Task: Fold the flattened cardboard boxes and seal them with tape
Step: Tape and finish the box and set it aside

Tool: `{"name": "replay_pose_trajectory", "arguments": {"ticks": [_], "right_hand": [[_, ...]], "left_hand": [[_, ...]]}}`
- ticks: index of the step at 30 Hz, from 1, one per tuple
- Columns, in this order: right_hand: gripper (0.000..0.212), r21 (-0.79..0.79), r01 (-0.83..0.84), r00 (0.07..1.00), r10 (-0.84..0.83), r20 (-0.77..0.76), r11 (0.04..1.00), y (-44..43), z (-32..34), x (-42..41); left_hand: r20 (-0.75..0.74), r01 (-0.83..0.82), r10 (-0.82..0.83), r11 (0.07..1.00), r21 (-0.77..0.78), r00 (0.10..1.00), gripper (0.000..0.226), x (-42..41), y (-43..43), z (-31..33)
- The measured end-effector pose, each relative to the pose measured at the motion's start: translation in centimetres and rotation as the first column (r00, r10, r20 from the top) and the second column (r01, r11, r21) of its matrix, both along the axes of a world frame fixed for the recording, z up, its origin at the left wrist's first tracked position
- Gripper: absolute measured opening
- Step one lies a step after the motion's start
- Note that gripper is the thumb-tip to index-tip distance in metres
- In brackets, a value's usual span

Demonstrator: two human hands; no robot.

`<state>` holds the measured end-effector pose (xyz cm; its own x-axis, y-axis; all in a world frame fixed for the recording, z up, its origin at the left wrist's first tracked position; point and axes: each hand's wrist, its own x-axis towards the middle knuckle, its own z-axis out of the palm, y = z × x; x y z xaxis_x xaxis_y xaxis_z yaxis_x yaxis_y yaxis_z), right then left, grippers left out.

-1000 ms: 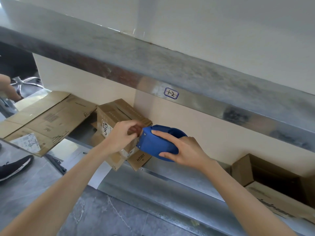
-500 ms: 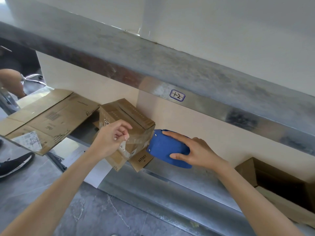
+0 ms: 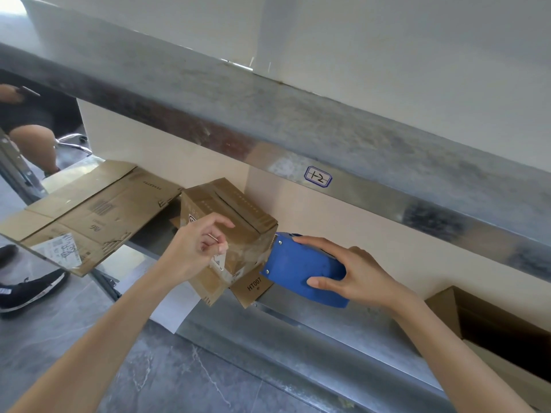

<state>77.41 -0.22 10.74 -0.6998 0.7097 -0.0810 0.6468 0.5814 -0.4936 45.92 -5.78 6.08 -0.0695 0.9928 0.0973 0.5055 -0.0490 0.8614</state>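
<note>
Drawn rightward away from the left hand (image 3: 196,248), the blue tape dispenser (image 3: 301,271) now sits at the right corner of the small cardboard box (image 3: 235,216), with a strip of clear tape (image 3: 250,254) stretched across the near face between them. Left fingers are curled, pinning the tape's end to the box, while the right hand (image 3: 360,274) wraps around the dispenser. Box stands on the metal shelf (image 3: 328,329), flattened cardboard (image 3: 98,210) lying beyond to its left

Box (image 3: 235,210), flat cardboard (image 3: 98,213) on metal shelf (image 3: 328,335)

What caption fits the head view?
Right hand holds blue tape dispenser against small cardboard box; left hand pinches clear tape.
</note>
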Motion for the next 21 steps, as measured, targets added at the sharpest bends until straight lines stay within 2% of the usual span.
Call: {"name": "replay_pose_trajectory", "arguments": {"ticks": [8, 11, 15, 21], "right_hand": [[0.072, 0.06, -0.018, 0.997, 0.014, 0.07, 0.998, 0.4, 0.0, -0.4], [0.064, 0.091, -0.059, 0.994, 0.05, 0.1, 0.994, 0.5, -0.2, -0.8], [0.05, 0.118, -0.084, 0.993, 0.073, 0.096, 0.989, 0.9, -0.8, -1.0], [0.047, 0.147, -0.11, 0.991, 0.097, 0.096, 0.983, 1.1, -0.9, -1.5]], "left_hand": [[-0.06, -0.034, 0.035, 0.999, 0.022, 0.998, 0.031, 1.0, 0.7, -1.1], [-0.015, -0.053, 0.054, 0.998, 0.022, 0.998, 0.034, 0.9, 0.8, -1.7], [-0.031, -0.073, 0.073, 0.997, 0.018, 0.997, 0.035, 0.7, 1.3, -2.3], [-0.046, -0.039, 0.039, 0.999, 0.006, 0.998, 0.03, 0.6, 2.0, -3.1]]}}
